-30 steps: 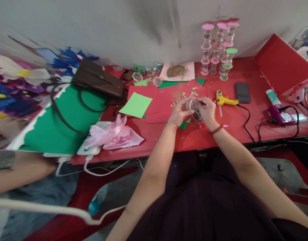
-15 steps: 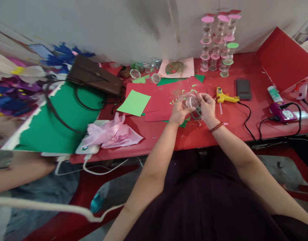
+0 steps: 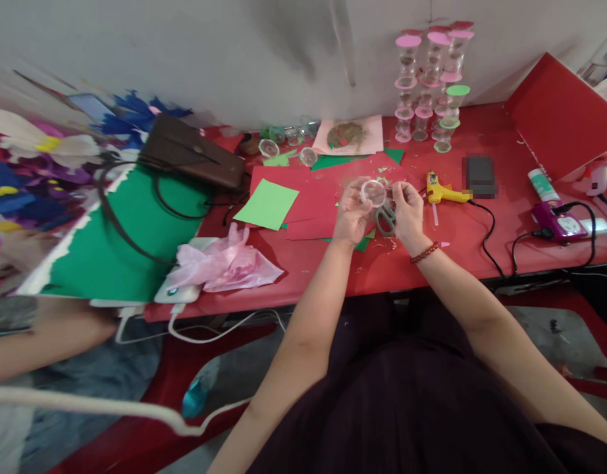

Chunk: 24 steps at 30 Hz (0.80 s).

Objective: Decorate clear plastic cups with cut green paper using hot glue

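**Clear cup (image 3: 374,193) gripped in left hand (image 3: 351,214)**

The cup is held up over the red table (image 3: 313,270), in front of the person's body. It is small, round and colourless, and its wall is see-through. The mouth, edged by a pale, whitish rim, is turned toward the camera as a near circle. A dull pinkish tint is seen through it; whether anything is contained cannot be made out. It is gripped at the side by the left fingers and thumb. The right hand (image 3: 408,209) is held just beside it, with thumb and fingertips drawn together; whether something small is pinched there, or the rim touched, cannot be told.

Just below the cup, scissors (image 3: 385,222) are partly hidden, only their grey-green handles being clearly shown. A yellow glue gun (image 3: 444,193) is laid to the right. At the back, similar clear cups are stacked in towers (image 3: 424,99), with pink and green discs set between them.
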Available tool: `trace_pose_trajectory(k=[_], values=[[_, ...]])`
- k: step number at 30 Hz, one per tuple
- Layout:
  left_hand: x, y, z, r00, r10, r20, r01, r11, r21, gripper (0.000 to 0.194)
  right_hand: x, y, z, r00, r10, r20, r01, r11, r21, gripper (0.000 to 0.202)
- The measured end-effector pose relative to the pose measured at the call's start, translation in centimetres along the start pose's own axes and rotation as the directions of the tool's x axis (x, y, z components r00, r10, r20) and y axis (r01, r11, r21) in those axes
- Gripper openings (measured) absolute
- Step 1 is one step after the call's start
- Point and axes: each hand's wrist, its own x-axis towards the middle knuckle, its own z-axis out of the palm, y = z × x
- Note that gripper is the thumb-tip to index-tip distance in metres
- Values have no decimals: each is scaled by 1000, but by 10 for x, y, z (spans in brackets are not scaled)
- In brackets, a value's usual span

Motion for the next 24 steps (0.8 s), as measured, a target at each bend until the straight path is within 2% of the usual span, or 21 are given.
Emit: trace_pose_trajectory(k=[4,6,10,14,20,24], values=[[7,0,-20,979,69,-193,-75,997,-22,53,-1,-6,-3,998,-55,-31,54,998,-41,42],[8,1,-27,975,41,-219,-45,999,-11,50,1,-7,-6,997,-68,-30,65,994,-88,43],[5,4,-24,990,-35,-138,34,999,-9,52,11,-3,-12,999,-17,-47,2,956,-292,39],[2,4,-16,994,-79,-72,81,997,18,57,21,4,-14,995,60,-74,-82,934,-347,9],[2,-3,-15,993,-114,-21,115,991,64,59,13,-1,-11,988,-30,154,88,917,-390,20],[0,-5,-12,991,-122,50,113,983,146,58,7,-9,-11,990,-75,115,120,881,-458,9]])
